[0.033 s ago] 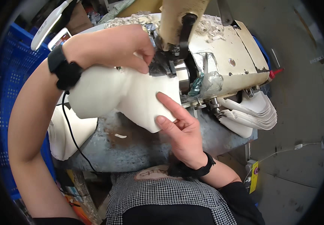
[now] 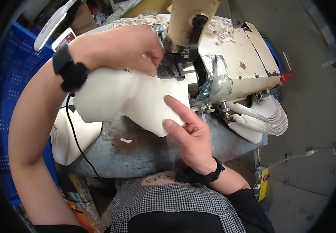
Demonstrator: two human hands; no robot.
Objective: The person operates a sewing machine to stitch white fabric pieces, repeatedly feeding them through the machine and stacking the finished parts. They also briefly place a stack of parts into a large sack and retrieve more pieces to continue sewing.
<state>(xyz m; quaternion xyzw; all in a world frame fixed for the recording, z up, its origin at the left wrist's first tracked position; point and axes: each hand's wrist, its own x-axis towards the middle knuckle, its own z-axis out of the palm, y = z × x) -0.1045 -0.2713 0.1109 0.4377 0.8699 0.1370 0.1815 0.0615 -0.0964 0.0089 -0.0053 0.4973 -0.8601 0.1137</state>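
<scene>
From white piece [image 2: 137, 99] over grey table [image 2: 109, 157]: blue basket [image 2: 4, 97] 9 o'clock, white stack [image 2: 76, 136] 8, cream machine [image 2: 234, 58] 2, crowding its right edge. Left hand [image 2: 135, 48] 12, curled at far edge, can't tell if pinching. Right hand [image 2: 194, 138] 4, half-open, thumb and forefinger apart on it. Piece smooth, curved outline.
</scene>
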